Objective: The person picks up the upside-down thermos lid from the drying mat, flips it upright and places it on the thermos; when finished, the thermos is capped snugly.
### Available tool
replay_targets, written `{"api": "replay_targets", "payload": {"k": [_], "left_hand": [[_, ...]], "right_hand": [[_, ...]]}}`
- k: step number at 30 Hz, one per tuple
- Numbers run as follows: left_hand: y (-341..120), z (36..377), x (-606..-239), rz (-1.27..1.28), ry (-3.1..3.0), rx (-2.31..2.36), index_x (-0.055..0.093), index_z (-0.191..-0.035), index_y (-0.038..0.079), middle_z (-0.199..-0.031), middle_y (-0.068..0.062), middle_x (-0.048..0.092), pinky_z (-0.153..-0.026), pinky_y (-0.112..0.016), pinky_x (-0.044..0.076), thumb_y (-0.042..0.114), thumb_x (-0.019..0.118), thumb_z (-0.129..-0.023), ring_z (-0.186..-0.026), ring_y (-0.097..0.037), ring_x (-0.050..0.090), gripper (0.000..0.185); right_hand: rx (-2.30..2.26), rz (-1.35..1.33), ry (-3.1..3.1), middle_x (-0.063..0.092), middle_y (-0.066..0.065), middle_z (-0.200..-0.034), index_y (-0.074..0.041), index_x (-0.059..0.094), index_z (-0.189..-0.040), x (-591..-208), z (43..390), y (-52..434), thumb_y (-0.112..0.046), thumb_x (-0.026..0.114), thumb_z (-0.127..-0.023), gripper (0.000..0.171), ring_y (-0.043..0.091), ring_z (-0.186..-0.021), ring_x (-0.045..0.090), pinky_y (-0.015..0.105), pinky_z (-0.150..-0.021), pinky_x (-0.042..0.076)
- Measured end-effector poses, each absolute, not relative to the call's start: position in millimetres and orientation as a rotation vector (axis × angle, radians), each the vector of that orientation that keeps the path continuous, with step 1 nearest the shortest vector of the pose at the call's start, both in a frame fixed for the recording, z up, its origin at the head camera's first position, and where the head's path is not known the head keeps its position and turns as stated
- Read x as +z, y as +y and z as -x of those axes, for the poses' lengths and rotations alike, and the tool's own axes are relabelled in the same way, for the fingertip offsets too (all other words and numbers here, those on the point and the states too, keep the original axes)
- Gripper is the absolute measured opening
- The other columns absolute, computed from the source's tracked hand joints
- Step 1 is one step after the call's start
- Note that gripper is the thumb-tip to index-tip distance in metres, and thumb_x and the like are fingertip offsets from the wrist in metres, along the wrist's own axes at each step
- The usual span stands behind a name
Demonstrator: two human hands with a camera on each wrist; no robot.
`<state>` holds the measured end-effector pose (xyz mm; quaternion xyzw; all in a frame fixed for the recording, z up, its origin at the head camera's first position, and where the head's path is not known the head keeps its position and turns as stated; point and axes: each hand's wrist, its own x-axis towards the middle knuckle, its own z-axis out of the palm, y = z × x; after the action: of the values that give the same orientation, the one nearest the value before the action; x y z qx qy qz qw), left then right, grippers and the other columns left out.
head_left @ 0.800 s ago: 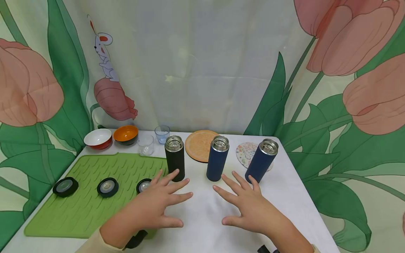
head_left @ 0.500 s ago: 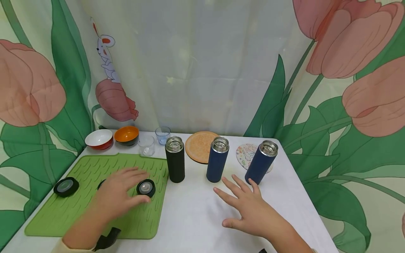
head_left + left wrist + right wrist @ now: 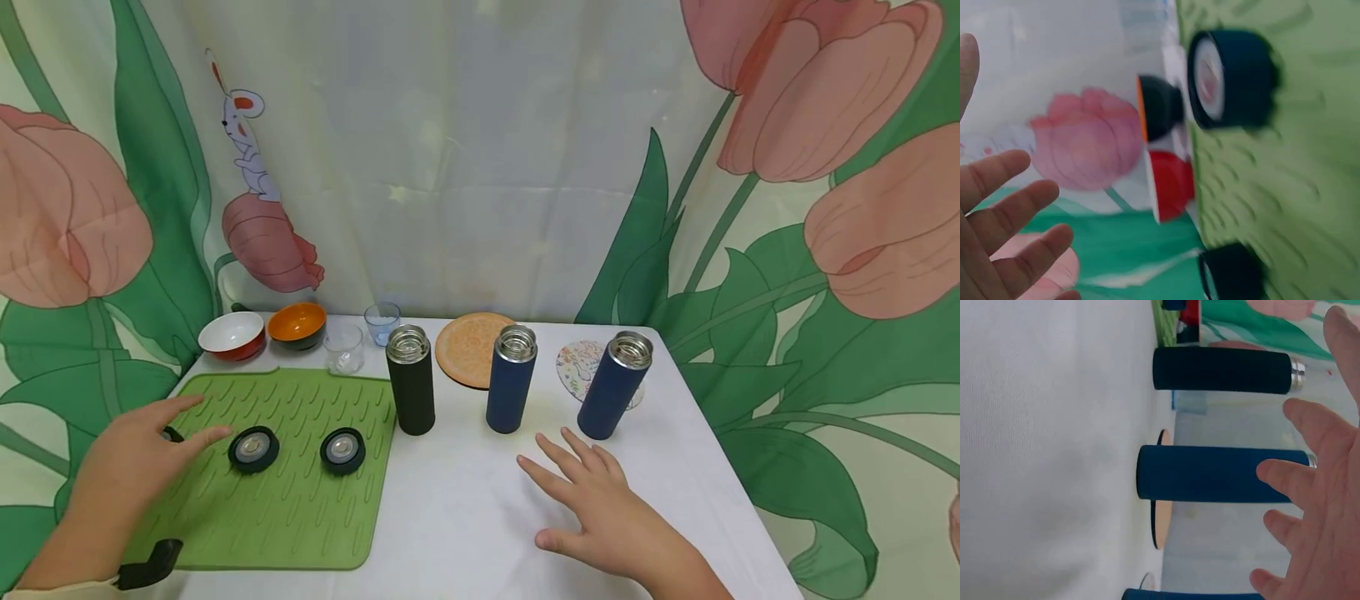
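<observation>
Our left hand (image 3: 138, 454), fingers spread and holding nothing, hovers over the leftmost lid (image 3: 172, 434) at the green mat's (image 3: 300, 517) nine o'clock edge; we should close squarely round its rim. Our right hand (image 3: 600, 512) rests flat and empty on the worktop (image 3: 465, 517).

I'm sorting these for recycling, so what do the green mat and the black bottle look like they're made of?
Green mat: likely silicone or soft rubber; matte, with moulded raised ridges. Black bottle: shiny metal neck, probably steel; its matte black body looks coated or sleeved, which one is unclear.
</observation>
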<state>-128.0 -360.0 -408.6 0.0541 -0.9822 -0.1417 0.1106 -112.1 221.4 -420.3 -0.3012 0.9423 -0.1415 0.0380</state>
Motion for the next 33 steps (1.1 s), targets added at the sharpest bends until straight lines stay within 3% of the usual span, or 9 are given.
{"api": "replay_targets", "payload": {"k": [5, 9, 13, 17, 20, 24, 33], "left_hand": [[-384.1, 132.5, -417.2, -0.37, -2.894, -0.423, 0.057, -0.147, -0.003, -0.145, -0.042, 0.051, -0.092, -0.075, 0.044, 0.074, 0.065, -0.093, -0.122, -0.066, 0.05, 0.095], [-404.3, 137.4, -425.5, -0.503, -2.936, -0.404, 0.052, -0.146, -0.011, -0.145, -0.044, 0.048, -0.087, -0.074, 0.046, 0.08, 0.06, -0.092, -0.122, -0.068, 0.048, 0.105], [-423.1, 142.3, -433.7, -0.568, -3.027, -0.351, 0.048, -0.141, -0.02, -0.135, -0.049, 0.05, -0.081, -0.071, 0.05, 0.084, 0.058, -0.089, -0.113, -0.068, 0.053, 0.116], [-434.5, 147.4, -442.7, -0.72, -3.185, -0.361, 0.064, -0.112, -0.015, -0.101, -0.041, 0.063, -0.074, -0.063, 0.055, 0.089, 0.057, -0.086, -0.09, -0.053, 0.065, 0.107], [-440.0, 150.5, -447.7, -0.839, -3.288, -0.342, 0.066, -0.101, -0.015, -0.094, -0.035, 0.064, -0.075, -0.059, 0.056, 0.091, 0.052, -0.086, -0.083, -0.045, 0.068, 0.108], [-444.9, 154.1, -452.1, -0.875, -3.361, -0.298, 0.058, -0.123, -0.023, -0.112, -0.044, 0.06, -0.086, -0.061, 0.057, 0.088, 0.053, -0.089, -0.097, -0.053, 0.067, 0.116], [-444.7, 163.5, -459.5, -0.839, -3.382, -0.322, 0.057, -0.123, -0.024, -0.116, -0.045, 0.059, -0.088, -0.061, 0.057, 0.074, 0.073, -0.085, -0.102, -0.054, 0.066, 0.106]], "right_hand": [[-0.497, 0.902, 2.907, 0.039, 0.005, -0.172, -0.043, 0.039, -0.163, -422.1, 105.5, 226.1, -0.074, 0.061, -0.094, 0.079, 0.05, -0.161, 0.022, 0.078, -0.115, 0.023], [-0.52, 0.831, 2.858, 0.038, 0.003, -0.172, -0.049, 0.036, -0.163, -421.3, 102.5, 227.4, -0.074, 0.061, -0.093, 0.078, 0.046, -0.163, 0.018, 0.079, -0.117, 0.02], [-0.538, 0.789, 2.82, 0.037, 0.003, -0.173, -0.05, 0.035, -0.163, -421.5, 99.9, 228.8, -0.075, 0.059, -0.095, 0.076, 0.045, -0.164, 0.018, 0.08, -0.118, 0.019], [-0.554, 0.803, 2.823, 0.036, 0.004, -0.174, -0.045, 0.038, -0.163, -422.4, 96.4, 231.0, -0.075, 0.055, -0.097, 0.074, 0.045, -0.162, 0.022, 0.08, -0.116, 0.021], [-0.562, 0.802, 2.825, 0.035, 0.005, -0.174, -0.043, 0.039, -0.163, -421.8, 94.2, 232.0, -0.074, 0.055, -0.098, 0.074, 0.045, -0.162, 0.023, 0.081, -0.115, 0.022], [-0.577, 0.764, 2.799, 0.033, 0.004, -0.175, -0.047, 0.038, -0.163, -419.8, 93.1, 232.0, -0.075, 0.055, -0.097, 0.073, 0.045, -0.163, 0.021, 0.083, -0.116, 0.019], [-0.606, 0.697, 2.747, 0.032, 0.003, -0.175, -0.052, 0.034, -0.162, -419.7, 93.1, 232.9, -0.075, 0.055, -0.097, 0.073, 0.046, -0.164, 0.017, 0.085, -0.116, 0.015]]}}
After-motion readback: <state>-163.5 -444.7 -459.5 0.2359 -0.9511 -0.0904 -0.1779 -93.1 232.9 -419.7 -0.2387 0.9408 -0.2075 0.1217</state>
